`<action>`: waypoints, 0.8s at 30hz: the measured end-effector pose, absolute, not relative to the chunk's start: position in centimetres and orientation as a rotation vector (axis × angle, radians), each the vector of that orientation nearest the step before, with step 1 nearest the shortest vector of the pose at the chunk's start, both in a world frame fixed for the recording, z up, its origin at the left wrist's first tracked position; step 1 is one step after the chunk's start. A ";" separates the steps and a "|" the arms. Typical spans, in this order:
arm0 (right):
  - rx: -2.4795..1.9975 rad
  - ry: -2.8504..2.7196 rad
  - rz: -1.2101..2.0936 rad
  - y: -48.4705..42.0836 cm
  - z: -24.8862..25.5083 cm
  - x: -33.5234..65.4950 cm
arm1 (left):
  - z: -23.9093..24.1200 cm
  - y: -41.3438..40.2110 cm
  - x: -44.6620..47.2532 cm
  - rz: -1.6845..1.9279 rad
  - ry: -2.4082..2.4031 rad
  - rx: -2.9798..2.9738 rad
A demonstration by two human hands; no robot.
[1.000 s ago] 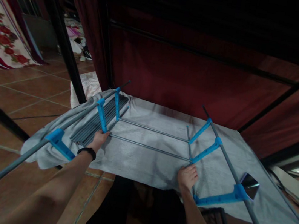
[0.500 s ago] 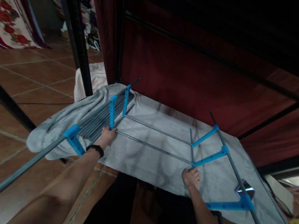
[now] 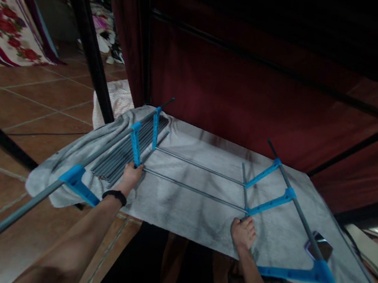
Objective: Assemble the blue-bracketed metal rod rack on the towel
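Observation:
A partly assembled rack frame of grey metal tubes (image 3: 195, 189) and blue plastic connectors (image 3: 135, 144) spans the bed between my hands. My left hand (image 3: 130, 178), with a black band at the wrist, is closed around the frame's left side, at the lower end of a blue connector. On the opposite side my right hand (image 3: 244, 231) grips the frame just below the lower end of another blue connector (image 3: 271, 201). Two thin crossbars join the sides. Long side tubes run toward me past both forearms. My fingers hide the exact joints they hold.
Loose grey tubes (image 3: 118, 154) lie in a pile at the left, beside a bunched grey blanket (image 3: 56, 172). A phone (image 3: 319, 246) rests on the grey bed cover (image 3: 183, 218) at the right. Black bed posts (image 3: 84, 32) stand at the left, near a dark red curtain (image 3: 240, 97).
The frame's near left end has shifted left and down, and its right side slightly right, with both hands still gripping it. More of the phone and the loose tubes shows now.

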State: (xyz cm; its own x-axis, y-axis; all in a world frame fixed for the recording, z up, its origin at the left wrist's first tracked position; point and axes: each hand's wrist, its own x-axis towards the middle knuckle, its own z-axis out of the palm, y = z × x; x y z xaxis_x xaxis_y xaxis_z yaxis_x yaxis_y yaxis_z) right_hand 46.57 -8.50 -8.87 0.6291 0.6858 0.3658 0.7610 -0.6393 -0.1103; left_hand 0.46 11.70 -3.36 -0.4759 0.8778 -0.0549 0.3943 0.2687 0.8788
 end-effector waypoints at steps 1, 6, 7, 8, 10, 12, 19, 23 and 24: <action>-2.597 -1.183 -0.446 -8.5 -9.2 46.7 | -3.5 11.7 0.3 1.147 1.984 1.148; -2.604 -1.189 -0.497 -8.2 -10.1 47.1 | -3.5 11.3 -0.1 1.176 1.918 1.145; -2.603 -1.186 -0.502 -8.2 -10.1 47.1 | -3.4 11.2 -0.1 1.185 1.912 1.139; -2.600 -1.185 -0.508 -8.2 -10.1 47.1 | -3.4 11.1 -0.1 1.193 1.908 1.133; -2.592 -1.189 -0.518 -8.1 -10.1 46.9 | -3.1 10.9 -0.1 1.206 1.901 1.121; -2.581 -1.189 -0.528 -8.2 -10.1 46.8 | -3.0 10.8 -0.1 1.214 1.898 1.112; -2.542 -1.167 -0.520 -8.3 -10.0 46.6 | -3.3 11.0 -0.1 1.203 1.941 1.126; -2.548 -1.175 -0.504 -8.3 -9.7 46.6 | -3.4 11.3 0.0 1.159 1.960 1.192; -2.554 -1.183 -0.500 -8.3 -9.6 46.6 | -3.4 11.4 0.0 1.148 1.972 1.206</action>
